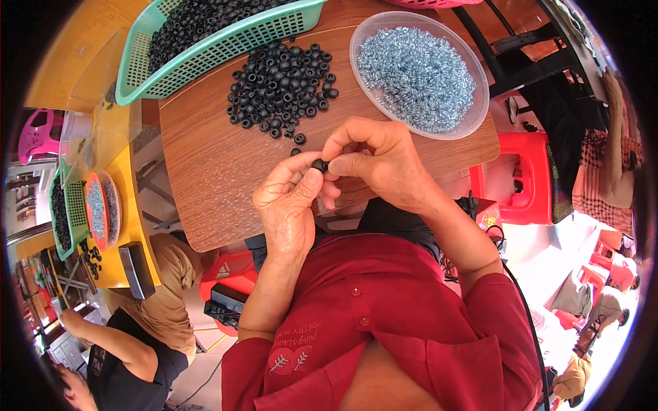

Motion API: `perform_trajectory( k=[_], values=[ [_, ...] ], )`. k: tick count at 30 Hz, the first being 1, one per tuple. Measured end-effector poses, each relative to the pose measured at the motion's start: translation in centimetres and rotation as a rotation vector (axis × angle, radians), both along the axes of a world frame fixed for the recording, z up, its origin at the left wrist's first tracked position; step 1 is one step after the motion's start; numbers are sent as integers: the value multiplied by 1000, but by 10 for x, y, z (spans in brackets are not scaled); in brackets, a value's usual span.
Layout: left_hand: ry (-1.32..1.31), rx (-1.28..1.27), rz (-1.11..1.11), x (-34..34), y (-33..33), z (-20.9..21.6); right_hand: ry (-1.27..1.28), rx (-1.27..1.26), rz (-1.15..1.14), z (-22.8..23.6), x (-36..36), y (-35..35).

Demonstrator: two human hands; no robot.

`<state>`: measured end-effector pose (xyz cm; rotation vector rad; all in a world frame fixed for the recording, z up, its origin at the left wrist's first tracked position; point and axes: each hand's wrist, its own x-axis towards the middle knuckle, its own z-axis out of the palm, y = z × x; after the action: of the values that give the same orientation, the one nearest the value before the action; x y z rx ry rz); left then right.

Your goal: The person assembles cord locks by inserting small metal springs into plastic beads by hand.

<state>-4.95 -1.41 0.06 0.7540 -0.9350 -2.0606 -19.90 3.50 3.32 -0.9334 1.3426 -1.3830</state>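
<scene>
So the black bead point(320, 165) over the table's point(205, 164) near side is half buried in the fingertips of the left hand point(289, 195) and right hand point(384, 161), can't see its whole shape. Beyond the table, the green basket point(226, 61) and some pink thing point(428, 3) get chopped by the top edge. Left of the table, a co-worker point(137, 363) is cut off by the dark rim. Right of it, yellow bits point(490, 220) are too tiny to make out.

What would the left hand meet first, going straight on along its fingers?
Likely the right hand, close by the small black bead that the left hand pinches; exact depth is unclear.
</scene>
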Motion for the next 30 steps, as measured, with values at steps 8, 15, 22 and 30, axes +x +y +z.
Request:
perform_trajectory(
  k=[8,15,22,30],
  values=[
    [-56,-130,37,3,3,-1,78,14,60,-7,-6,-2],
    [-34,-191,57,2,11,-1,-214,88,194,-8,-14,-3],
    [-47,-202,46,1,17,1,-223,86,236,-12,-14,2],
    [-63,-180,19,3,28,0,-364,96,236,-20,-9,11]
  ],
)
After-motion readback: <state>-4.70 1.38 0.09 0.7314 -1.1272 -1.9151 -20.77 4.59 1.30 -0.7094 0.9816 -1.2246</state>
